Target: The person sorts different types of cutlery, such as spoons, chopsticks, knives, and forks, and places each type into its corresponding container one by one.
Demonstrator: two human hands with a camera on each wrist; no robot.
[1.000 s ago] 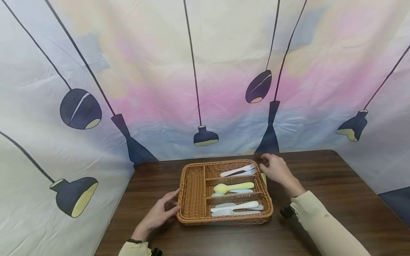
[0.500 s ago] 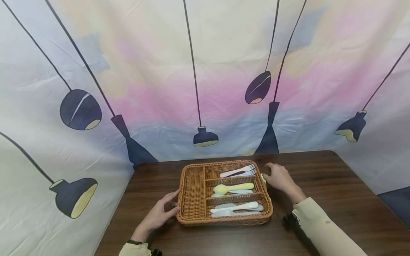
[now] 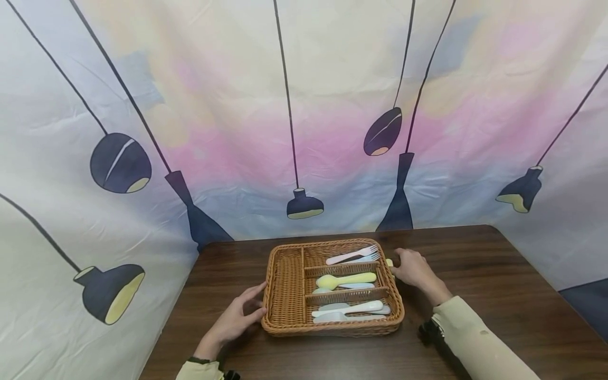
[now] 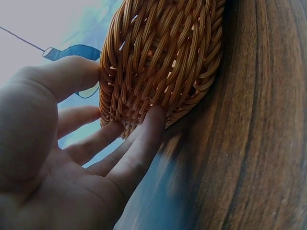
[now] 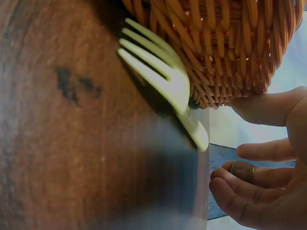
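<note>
A brown wicker cutlery basket stands on the table, divided into compartments. My left hand touches its left end; in the left wrist view, the extended fingers rest against the weave. At the right end is my right hand, its fingers loosely bent and the thumb at the basket's side. Beside that end lies a yellow fork, apart from the fingers and mostly hidden in the head view. Inside the basket are a pink fork, a yellow spoon and a white-handled utensil.
The dark wooden table extends around the basket on every side. Behind it hangs a pastel cloth printed with dark lamps. Low wicker dividers separate the utensils on the basket's right side.
My right hand has come from the basket's far right corner nearer to me along its side. Less of the yellow fork shows in the head view. The left hand has stayed put.
</note>
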